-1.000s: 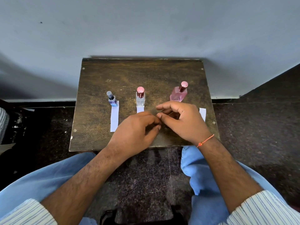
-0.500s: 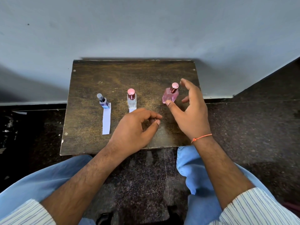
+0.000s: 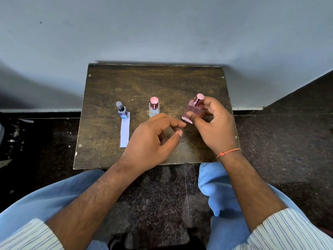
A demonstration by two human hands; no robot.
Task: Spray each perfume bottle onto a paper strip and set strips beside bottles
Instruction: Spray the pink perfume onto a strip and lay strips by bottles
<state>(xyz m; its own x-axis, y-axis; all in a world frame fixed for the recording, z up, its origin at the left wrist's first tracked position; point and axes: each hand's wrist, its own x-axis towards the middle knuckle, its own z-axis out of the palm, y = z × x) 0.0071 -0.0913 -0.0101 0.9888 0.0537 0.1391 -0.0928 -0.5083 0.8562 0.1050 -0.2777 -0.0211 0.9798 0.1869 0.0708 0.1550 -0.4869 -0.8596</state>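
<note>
Table top [image 3: 111,91]: dark wood w/ worn, scuffed matt finish, small metal screw heads at the corners. Pink bottle [image 3: 193,111] on the right: clear glass, glossy, tinted pink, w/ a shiny metallic pink cap. Middle bottle [image 3: 154,110]: clear glossy glass, same sort of shiny pink cap. Left bottle [image 3: 122,112]: glass, bluish, w/ a duller grey cap, prob. plastic. Paper strip [image 3: 125,132] near it: plain white paper, matt, smooth. Far wall [image 3: 162,33]: painted, flat matt. Floor [image 3: 279,141]: dark speckled stone, polished. Trousers [image 3: 54,195]: light blue cloth, soft. Shirt cuffs [image 3: 288,231]: thin striped cloth. Thread [image 3: 228,152] on the right wrist: orange cord, knotted.
</note>
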